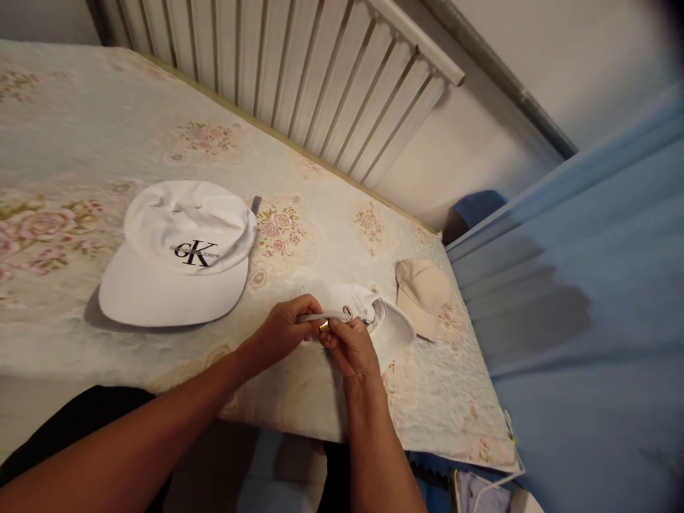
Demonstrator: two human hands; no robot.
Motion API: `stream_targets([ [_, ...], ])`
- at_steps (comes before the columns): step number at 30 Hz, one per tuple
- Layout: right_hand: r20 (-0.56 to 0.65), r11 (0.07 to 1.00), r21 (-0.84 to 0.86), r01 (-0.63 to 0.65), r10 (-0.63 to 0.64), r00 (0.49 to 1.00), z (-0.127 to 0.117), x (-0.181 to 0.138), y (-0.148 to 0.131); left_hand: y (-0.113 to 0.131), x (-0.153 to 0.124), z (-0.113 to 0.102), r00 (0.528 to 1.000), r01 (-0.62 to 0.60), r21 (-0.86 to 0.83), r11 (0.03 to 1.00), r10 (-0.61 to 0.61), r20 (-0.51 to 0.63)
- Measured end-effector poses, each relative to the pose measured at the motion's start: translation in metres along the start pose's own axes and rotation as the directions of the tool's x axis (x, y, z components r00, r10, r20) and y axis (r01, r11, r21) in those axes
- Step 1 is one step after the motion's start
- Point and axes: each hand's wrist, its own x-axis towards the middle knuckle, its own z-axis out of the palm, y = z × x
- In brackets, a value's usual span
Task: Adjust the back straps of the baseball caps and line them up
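A white cap lies on the table in front of me, partly covered by my hands. Its pale strap stretches between them, with a small gold-coloured buckle at the cap end. My left hand is closed, pinching the free end of the strap between thumb and fingers. My right hand is closed too, gripping the strap close to the buckle; a gold metal piece shows at its fingertips. To the left sits another white cap with black lettering, its brim towards me.
A beige cap lies beyond the held one, to the right. The flowered cloth covers the table. Behind it stands a white radiator; a blue curtain hangs along the right side. A dark blue object is at the far corner.
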Motion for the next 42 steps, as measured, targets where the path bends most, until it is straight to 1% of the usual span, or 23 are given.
stream_targets([
  [2, -0.006, 1.000, -0.016, -0.015, 0.015, 1.000, 0.000, -0.001, -0.001, -0.001, 0.000, 0.000, 1.000, 0.004, -0.032, 0.999, -0.004, 0.010],
  [6, 0.009, 1.000, -0.010, 0.004, -0.004, 1.000, 0.002, -0.001, -0.003, 0.000, 0.000, -0.001, 0.999, -0.014, -0.082, 0.997, 0.017, 0.034],
  [8, -0.005, 1.000, -0.005, 0.011, -0.011, 1.000, 0.004, -0.002, -0.003, 0.001, 0.000, 0.000, 0.999, -0.017, -0.081, 0.997, 0.020, 0.044],
  [10, -0.030, 1.000, 0.020, 0.013, -0.013, 0.999, 0.005, -0.001, -0.003, 0.002, -0.001, 0.001, 0.999, -0.025, -0.028, 0.999, 0.026, 0.027],
  [15, -0.074, 0.997, 0.081, -0.004, 0.010, 0.997, 0.005, 0.000, -0.001, 0.003, -0.004, 0.007, 0.994, -0.071, 0.234, 0.970, 0.088, -0.061],
  [18, -0.067, 0.993, 0.113, -0.028, 0.036, 0.997, 0.005, 0.001, 0.001, 0.002, -0.005, 0.010, 0.988, -0.089, 0.303, 0.949, 0.124, -0.097],
  [21, -0.074, 0.990, 0.133, -0.046, 0.056, 0.996, 0.005, 0.001, 0.002, 0.001, -0.005, 0.011, 0.985, -0.097, 0.318, 0.943, 0.136, -0.102],
  [24, -0.100, 0.992, 0.119, -0.049, 0.061, 0.993, 0.005, 0.000, 0.002, 0.003, -0.005, 0.009, 0.989, -0.091, 0.246, 0.965, 0.117, -0.091],
  [26, -0.116, 0.992, 0.126, -0.019, 0.034, 0.993, 0.006, -0.001, 0.001, 0.006, -0.006, 0.007, 0.995, -0.067, 0.132, 0.989, 0.076, -0.060],
  [29, -0.123, 0.985, 0.172, 0.031, -0.010, 0.992, 0.007, -0.002, -0.002, 0.014, -0.006, 0.001, 0.997, -0.016, -0.074, 0.997, 0.021, 0.068],
  [31, -0.102, 0.975, 0.217, 0.045, -0.023, 0.995, 0.008, -0.003, -0.004, 0.017, -0.006, -0.003, 0.990, -0.008, -0.149, 0.989, 0.029, 0.141],
  [33, -0.076, 0.969, 0.243, 0.039, -0.021, 0.997, 0.007, -0.002, -0.006, 0.018, -0.005, -0.006, 0.988, -0.020, -0.135, 0.991, 0.040, 0.152],
  [36, -0.029, 0.960, 0.280, -0.004, 0.013, 0.999, 0.004, -0.001, -0.008, 0.014, -0.003, -0.009, 0.987, -0.017, -0.087, 0.996, 0.030, 0.156],
  [40, 0.053, 0.922, 0.383, -0.051, 0.033, 0.998, 0.001, -0.001, -0.012, 0.011, -0.004, -0.011, 0.977, 0.023, -0.163, 0.986, 0.013, 0.214],
  [42, 0.068, 0.911, 0.408, -0.053, 0.028, 0.997, 0.001, -0.002, -0.014, 0.013, -0.004, -0.011, 0.977, 0.043, -0.154, 0.987, -0.009, 0.215],
])
